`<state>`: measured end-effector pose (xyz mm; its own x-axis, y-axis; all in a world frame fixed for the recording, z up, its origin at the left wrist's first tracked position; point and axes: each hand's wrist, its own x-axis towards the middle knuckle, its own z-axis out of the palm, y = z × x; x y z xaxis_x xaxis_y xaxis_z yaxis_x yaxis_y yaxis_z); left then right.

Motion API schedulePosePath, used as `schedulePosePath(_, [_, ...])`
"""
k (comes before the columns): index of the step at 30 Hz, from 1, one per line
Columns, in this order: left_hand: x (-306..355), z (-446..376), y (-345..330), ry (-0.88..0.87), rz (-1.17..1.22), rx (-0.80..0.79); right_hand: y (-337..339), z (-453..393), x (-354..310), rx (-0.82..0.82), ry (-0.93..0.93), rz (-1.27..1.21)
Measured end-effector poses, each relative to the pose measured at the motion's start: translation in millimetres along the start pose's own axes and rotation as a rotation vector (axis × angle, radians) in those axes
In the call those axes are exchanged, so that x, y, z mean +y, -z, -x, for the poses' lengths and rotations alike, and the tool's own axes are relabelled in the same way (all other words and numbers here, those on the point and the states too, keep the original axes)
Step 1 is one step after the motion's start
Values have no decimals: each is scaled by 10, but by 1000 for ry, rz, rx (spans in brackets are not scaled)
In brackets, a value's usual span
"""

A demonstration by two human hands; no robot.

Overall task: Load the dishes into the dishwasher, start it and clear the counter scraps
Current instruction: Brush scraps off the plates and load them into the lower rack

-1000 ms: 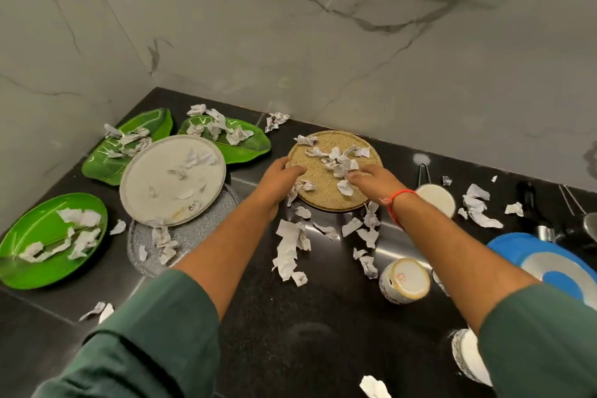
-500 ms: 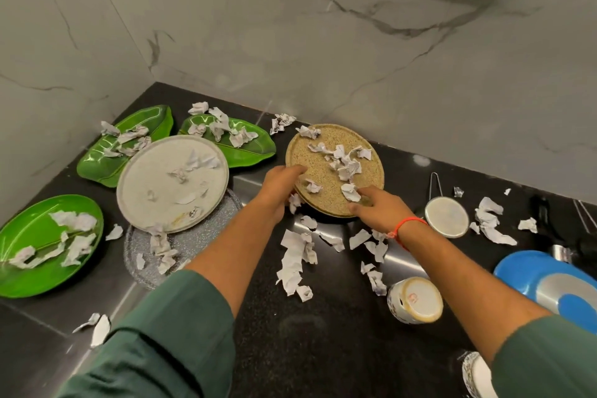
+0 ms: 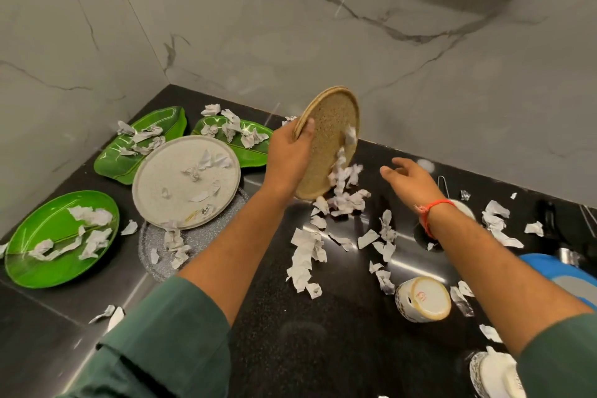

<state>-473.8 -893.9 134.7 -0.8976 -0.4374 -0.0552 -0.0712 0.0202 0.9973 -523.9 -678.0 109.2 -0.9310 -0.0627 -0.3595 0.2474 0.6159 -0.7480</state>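
One brown plate now tilted up by left hand, scraps sliding off

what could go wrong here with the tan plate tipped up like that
The left hand alone grips the tan plate by its rim, so it could slip. The scraps sliding off it land on the counter, adding to the mess. The free right hand could bump the cup lying nearby.

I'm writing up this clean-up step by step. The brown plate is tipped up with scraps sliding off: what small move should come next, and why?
Probably a short shake or a brush with the free right hand. The left hand holds the brown plate almost on edge, and paper scraps cling to its face above the heap on the counter.
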Motion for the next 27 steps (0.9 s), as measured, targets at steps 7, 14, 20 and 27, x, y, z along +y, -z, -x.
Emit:
schedulePosePath(7, [144,115,89,-284,-125,48,37,200,-93,49,26,-101])
schedulePosePath(14, [265,266,82,130,405,20,81,360,-66,84,35,-315])
schedulePosePath(20, [346,563,-75,394,574,-111,395,674,93,109,50,-546])
schedulePosePath(27, [437,1176,-536,467,495,-329,1021,1526,277,66,59,-956])
